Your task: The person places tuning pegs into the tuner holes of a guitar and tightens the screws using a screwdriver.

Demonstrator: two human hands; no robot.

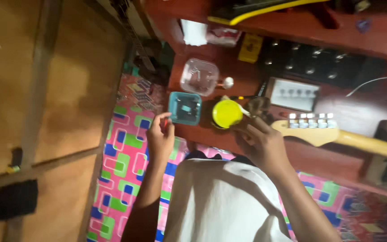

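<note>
My left hand (160, 134) hovers just below a small blue square box (185, 108) at the edge of the red-brown table (319, 157), fingers curled with thumb and forefinger pinched; what they pinch is too small to tell. My right hand (260, 139) rests on the table beside a round yellow lid or cup (227, 113), fingers bent around something dark and blurred near a guitar headstock (310, 125). A clear plastic box (199, 76) sits above the blue one.
The pale guitar neck (377, 145) runs right along the table. A white tuner pack (294, 94), a yellow packet (250, 47) and dark hardware lie further back. A pink, green and blue patterned mat (126, 170) covers the floor beside wooden panels (45, 89).
</note>
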